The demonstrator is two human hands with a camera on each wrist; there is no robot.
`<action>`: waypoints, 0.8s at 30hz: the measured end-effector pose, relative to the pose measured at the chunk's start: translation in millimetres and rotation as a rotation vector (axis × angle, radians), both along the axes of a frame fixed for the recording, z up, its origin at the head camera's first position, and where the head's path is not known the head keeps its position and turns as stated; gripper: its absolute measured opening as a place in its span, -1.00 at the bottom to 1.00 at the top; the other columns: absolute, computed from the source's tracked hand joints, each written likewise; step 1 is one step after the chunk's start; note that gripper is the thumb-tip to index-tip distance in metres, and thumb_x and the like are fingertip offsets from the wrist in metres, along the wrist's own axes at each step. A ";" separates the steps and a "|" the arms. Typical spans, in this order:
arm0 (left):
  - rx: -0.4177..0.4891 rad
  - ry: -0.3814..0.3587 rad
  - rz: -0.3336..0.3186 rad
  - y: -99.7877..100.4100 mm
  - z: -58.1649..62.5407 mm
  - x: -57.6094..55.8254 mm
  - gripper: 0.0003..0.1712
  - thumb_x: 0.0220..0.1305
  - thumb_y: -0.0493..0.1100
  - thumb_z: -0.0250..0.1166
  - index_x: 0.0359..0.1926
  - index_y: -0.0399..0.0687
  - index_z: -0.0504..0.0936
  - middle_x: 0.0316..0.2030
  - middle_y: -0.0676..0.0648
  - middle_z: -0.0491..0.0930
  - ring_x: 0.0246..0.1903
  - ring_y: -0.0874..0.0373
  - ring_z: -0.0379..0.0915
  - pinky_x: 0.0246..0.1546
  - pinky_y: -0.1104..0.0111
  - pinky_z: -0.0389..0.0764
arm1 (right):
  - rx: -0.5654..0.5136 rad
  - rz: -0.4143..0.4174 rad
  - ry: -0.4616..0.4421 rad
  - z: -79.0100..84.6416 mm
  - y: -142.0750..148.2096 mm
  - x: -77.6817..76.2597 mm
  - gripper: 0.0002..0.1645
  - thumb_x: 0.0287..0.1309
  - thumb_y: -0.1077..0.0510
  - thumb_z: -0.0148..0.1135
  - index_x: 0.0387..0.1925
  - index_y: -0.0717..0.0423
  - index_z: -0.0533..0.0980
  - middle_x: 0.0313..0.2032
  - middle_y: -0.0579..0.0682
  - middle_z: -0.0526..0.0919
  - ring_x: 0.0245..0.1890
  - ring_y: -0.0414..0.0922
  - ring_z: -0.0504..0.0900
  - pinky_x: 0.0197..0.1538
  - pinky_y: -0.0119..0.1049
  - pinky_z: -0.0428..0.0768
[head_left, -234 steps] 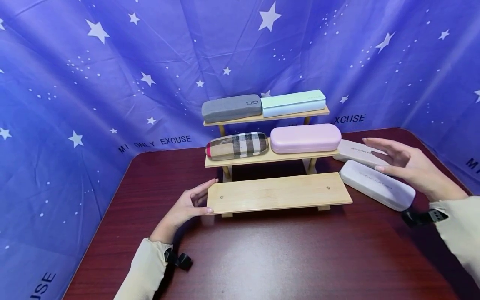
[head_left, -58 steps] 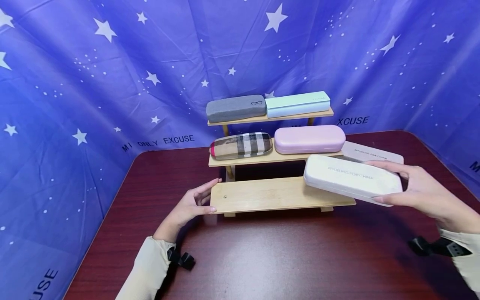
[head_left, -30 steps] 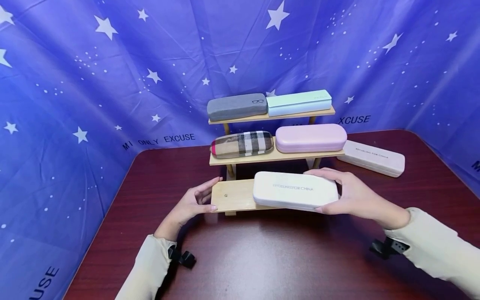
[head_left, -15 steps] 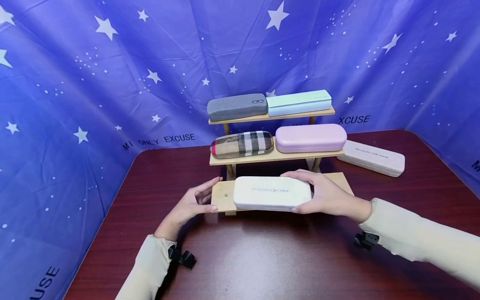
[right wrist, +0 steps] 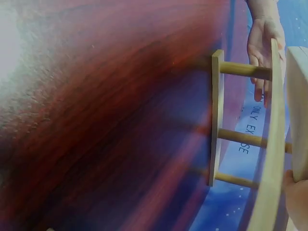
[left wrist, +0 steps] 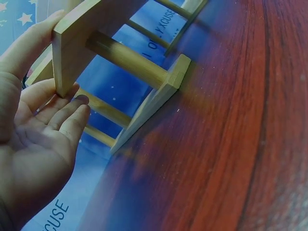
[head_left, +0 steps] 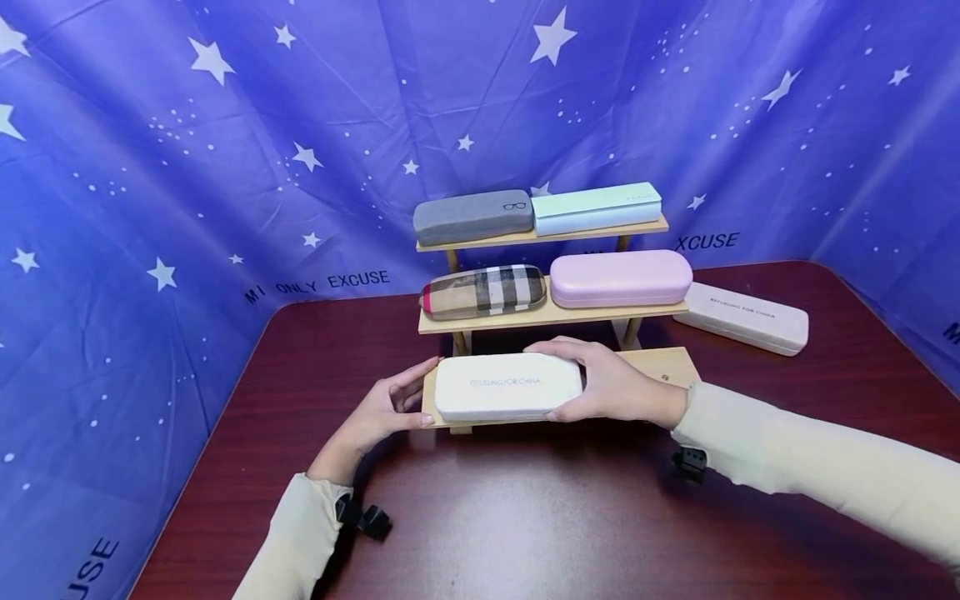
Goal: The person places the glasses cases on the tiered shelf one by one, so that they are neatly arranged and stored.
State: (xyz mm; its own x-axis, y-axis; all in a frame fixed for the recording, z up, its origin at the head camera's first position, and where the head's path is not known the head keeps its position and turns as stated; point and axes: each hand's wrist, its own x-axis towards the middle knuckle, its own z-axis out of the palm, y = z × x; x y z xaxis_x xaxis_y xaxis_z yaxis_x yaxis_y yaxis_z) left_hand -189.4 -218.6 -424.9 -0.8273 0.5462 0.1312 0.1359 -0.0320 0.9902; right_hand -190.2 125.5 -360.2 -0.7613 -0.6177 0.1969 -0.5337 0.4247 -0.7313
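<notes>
My right hand [head_left: 611,385] grips the right end of a white glasses case [head_left: 506,387] lettered "REFUELING FOR CHINA". The case is level over the left part of the lowest board [head_left: 645,367] of a three-tier wooden display stand. A narrow gap shows between case [right wrist: 299,106] and board [right wrist: 275,125] in the right wrist view. My left hand [head_left: 382,412] holds the left end of that board, thumb at its front edge and fingers behind. From the left wrist view, the left hand [left wrist: 45,130] has its fingertips against the board's end [left wrist: 60,62].
On the middle tier lie a plaid case [head_left: 483,292] and a pink case [head_left: 621,278]. A grey case [head_left: 472,217] and a mint green case [head_left: 596,208] occupy the top tier. Another whitish case [head_left: 742,318] lies on the table [head_left: 480,517] right of the stand. A starry curtain [head_left: 337,125] hangs behind.
My right hand picked up the nearer white case from the table at right and carried it left over the lowest board, sliding further left lately. My left hand has stayed at the board's end.
</notes>
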 end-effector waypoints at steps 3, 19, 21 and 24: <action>-0.001 -0.016 0.015 0.1 0.4 0.8 -0.02 -0.03 -0.40 0.41 0.39 -0.35 0.10 0.37 -0.32 0.11 0.20 0.22 0.32 0.17 0.44 0.35 | -0.009 0.002 0.012 -4.6 -3.3 -4.9 -0.09 -0.38 0.02 0.54 0.18 -0.07 0.44 0.05 -0.16 0.54 -0.05 -0.17 0.45 0.01 -0.30 0.37; 0.007 -0.010 0.022 0.9 1.9 1.8 -0.01 -0.02 -0.38 0.42 0.36 -0.49 0.05 0.32 -0.45 0.12 0.17 0.30 0.33 0.16 0.47 0.35 | -0.029 0.046 0.005 -10.1 -15.8 -14.0 -0.07 -0.36 0.01 0.54 0.20 0.03 0.43 0.07 -0.08 0.54 -0.02 -0.16 0.43 0.06 -0.31 0.33; 0.003 -0.008 0.025 0.9 3.1 2.5 0.00 -0.03 -0.36 0.43 0.36 -0.51 0.05 0.31 -0.48 0.09 0.17 0.31 0.33 0.16 0.47 0.34 | -0.016 0.044 0.000 -9.8 -16.5 -15.1 -0.06 -0.36 0.01 0.55 0.20 0.02 0.42 0.08 -0.09 0.54 -0.02 -0.16 0.43 0.07 -0.30 0.34; 0.006 -0.007 0.023 0.8 3.5 2.9 0.00 -0.03 -0.36 0.43 0.35 -0.51 0.05 0.31 -0.49 0.08 0.17 0.31 0.32 0.17 0.48 0.34 | 0.002 0.040 -0.010 -9.1 -17.3 -16.8 -0.06 -0.37 0.03 0.55 0.21 0.01 0.42 0.09 -0.09 0.54 -0.01 -0.16 0.44 0.08 -0.28 0.34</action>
